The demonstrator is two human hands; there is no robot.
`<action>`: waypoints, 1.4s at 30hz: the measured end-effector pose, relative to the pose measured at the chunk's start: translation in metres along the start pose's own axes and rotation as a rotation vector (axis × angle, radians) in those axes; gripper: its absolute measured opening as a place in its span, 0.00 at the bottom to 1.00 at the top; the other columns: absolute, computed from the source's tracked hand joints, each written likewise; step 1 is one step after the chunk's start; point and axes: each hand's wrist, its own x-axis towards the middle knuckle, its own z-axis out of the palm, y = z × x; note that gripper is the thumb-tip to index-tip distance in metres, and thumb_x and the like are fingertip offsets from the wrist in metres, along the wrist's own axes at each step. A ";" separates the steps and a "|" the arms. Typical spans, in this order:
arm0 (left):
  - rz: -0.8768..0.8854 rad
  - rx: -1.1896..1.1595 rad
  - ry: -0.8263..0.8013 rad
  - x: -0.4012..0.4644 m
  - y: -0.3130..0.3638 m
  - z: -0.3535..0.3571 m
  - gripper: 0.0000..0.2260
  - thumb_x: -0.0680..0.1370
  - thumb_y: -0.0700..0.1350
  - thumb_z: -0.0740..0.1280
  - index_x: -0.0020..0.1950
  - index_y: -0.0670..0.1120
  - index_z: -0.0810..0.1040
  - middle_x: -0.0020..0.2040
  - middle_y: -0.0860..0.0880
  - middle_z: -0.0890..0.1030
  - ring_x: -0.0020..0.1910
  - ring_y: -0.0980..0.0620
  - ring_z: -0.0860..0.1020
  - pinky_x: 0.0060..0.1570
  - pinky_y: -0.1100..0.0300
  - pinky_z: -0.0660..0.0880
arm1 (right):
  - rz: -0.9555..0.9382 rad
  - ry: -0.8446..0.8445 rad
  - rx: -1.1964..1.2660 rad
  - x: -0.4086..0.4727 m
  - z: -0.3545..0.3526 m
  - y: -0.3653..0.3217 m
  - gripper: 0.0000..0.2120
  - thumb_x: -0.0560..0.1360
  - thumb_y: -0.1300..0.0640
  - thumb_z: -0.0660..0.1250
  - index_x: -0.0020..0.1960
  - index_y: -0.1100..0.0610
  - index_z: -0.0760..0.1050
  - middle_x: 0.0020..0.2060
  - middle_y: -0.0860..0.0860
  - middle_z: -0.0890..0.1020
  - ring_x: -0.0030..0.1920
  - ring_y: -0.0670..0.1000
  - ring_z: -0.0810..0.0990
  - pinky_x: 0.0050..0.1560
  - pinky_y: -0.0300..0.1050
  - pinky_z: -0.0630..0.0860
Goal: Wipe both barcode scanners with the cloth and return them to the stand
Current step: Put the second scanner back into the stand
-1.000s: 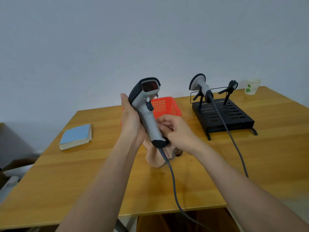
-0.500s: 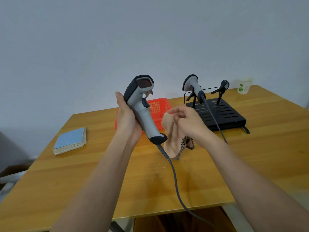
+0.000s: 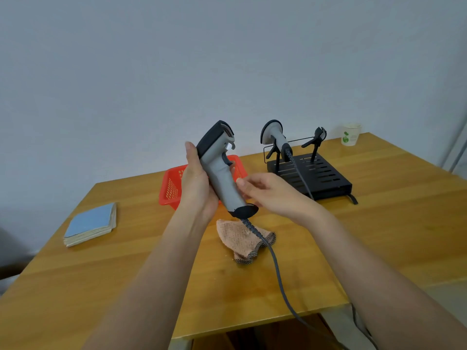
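Pale grey wall is backing a wooden table (image 3: 379, 223), where a person is working bare-handed. Their left hand (image 3: 195, 184) is gripping the raised scanner (image 3: 221, 170) around its grey handle, tilting the head up and away; its cable (image 3: 275, 269) is trailing down over the table edge. Their right hand (image 3: 267, 190) is reaching toward the handle with relaxed fingers, holding nothing, though whether the fingertips are touching the scanner is hard to tell. The cloth (image 3: 242, 239) is lying crumpled on the table just below the scanner's base, with the cable crossing over it. The second scanner (image 3: 274, 135) is resting in the left cradle of the black stand (image 3: 318, 175), while the right cradle (image 3: 316, 138) is standing vacant.

Judging from the dropped cloth, wiping of the held scanner is looking finished, and the step in hand seems to be passing it to the right hand for return to the vacant cradle. That move is calling for a firm regrip and care that the cable is not dragging the cloth along. Whether the docked scanner is already wiped cannot be told.

The scan window is facing away and barely showing, a red basket (image 3: 171, 188) is sitting partly hidden behind the left hand, and both cables are running out of sight below the table
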 end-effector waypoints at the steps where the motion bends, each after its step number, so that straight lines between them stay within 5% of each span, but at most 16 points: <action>1: -0.002 0.005 -0.002 -0.001 0.000 0.003 0.27 0.79 0.64 0.57 0.57 0.42 0.79 0.40 0.43 0.83 0.41 0.45 0.81 0.51 0.50 0.79 | 0.008 -0.041 0.011 -0.003 -0.001 -0.001 0.18 0.76 0.43 0.64 0.59 0.53 0.76 0.52 0.44 0.81 0.55 0.44 0.79 0.57 0.41 0.75; 5: -0.011 -0.020 0.023 -0.002 -0.004 0.012 0.29 0.80 0.63 0.56 0.65 0.39 0.75 0.50 0.40 0.83 0.47 0.44 0.82 0.54 0.49 0.79 | 0.037 -0.102 -0.024 -0.008 -0.006 0.002 0.30 0.67 0.51 0.77 0.65 0.52 0.69 0.55 0.48 0.79 0.49 0.45 0.81 0.51 0.42 0.80; 11: -0.089 -0.183 0.056 -0.001 -0.010 0.026 0.21 0.83 0.56 0.54 0.60 0.39 0.72 0.63 0.35 0.77 0.57 0.41 0.80 0.64 0.43 0.73 | 0.044 0.005 -0.002 -0.007 -0.018 0.011 0.27 0.69 0.60 0.73 0.64 0.53 0.66 0.52 0.54 0.77 0.47 0.54 0.82 0.45 0.54 0.82; 17: -0.113 -0.158 0.038 0.001 -0.020 0.040 0.17 0.85 0.52 0.52 0.59 0.40 0.70 0.60 0.35 0.77 0.58 0.39 0.79 0.64 0.37 0.71 | -0.036 0.163 -0.158 -0.009 -0.033 0.019 0.26 0.68 0.50 0.76 0.61 0.50 0.68 0.47 0.49 0.79 0.40 0.44 0.77 0.35 0.36 0.70; 22: -0.056 0.068 -0.027 0.005 -0.021 0.043 0.14 0.85 0.46 0.56 0.68 0.44 0.73 0.54 0.41 0.79 0.52 0.44 0.80 0.55 0.47 0.75 | -0.076 0.273 -0.133 -0.007 -0.042 0.020 0.14 0.75 0.52 0.67 0.57 0.58 0.75 0.43 0.56 0.79 0.40 0.54 0.78 0.37 0.43 0.72; 25: -0.056 0.124 0.006 0.006 -0.019 0.049 0.14 0.83 0.47 0.60 0.67 0.48 0.75 0.53 0.46 0.79 0.53 0.47 0.80 0.60 0.50 0.76 | -0.037 0.300 -0.087 -0.005 -0.048 0.023 0.16 0.78 0.52 0.61 0.55 0.65 0.74 0.38 0.60 0.75 0.35 0.55 0.73 0.34 0.49 0.71; 28: -0.056 0.167 0.044 0.010 -0.021 0.055 0.15 0.83 0.52 0.60 0.64 0.49 0.79 0.57 0.46 0.78 0.55 0.48 0.79 0.61 0.50 0.77 | -0.030 0.374 -0.003 -0.004 -0.055 0.026 0.13 0.80 0.52 0.57 0.51 0.62 0.74 0.41 0.62 0.80 0.37 0.56 0.75 0.40 0.59 0.76; 34: -0.025 0.314 0.028 0.019 -0.034 0.069 0.21 0.83 0.57 0.55 0.52 0.48 0.85 0.58 0.49 0.79 0.56 0.50 0.78 0.56 0.55 0.78 | -0.036 0.497 0.061 0.001 -0.072 0.033 0.13 0.82 0.52 0.55 0.47 0.59 0.73 0.33 0.47 0.76 0.32 0.44 0.76 0.36 0.38 0.76; 38: 0.005 0.391 -0.034 0.026 -0.044 0.085 0.10 0.83 0.46 0.61 0.60 0.51 0.80 0.57 0.49 0.78 0.54 0.49 0.79 0.52 0.57 0.80 | -0.061 0.558 0.083 0.007 -0.087 0.042 0.11 0.82 0.51 0.54 0.51 0.57 0.71 0.38 0.48 0.77 0.35 0.43 0.76 0.39 0.39 0.76; 42: 0.012 0.462 -0.096 0.037 -0.058 0.102 0.13 0.82 0.41 0.62 0.65 0.50 0.76 0.54 0.47 0.78 0.50 0.51 0.80 0.50 0.59 0.80 | -0.025 0.619 0.090 0.012 -0.104 0.053 0.12 0.82 0.49 0.55 0.55 0.57 0.71 0.41 0.48 0.77 0.39 0.45 0.76 0.43 0.44 0.77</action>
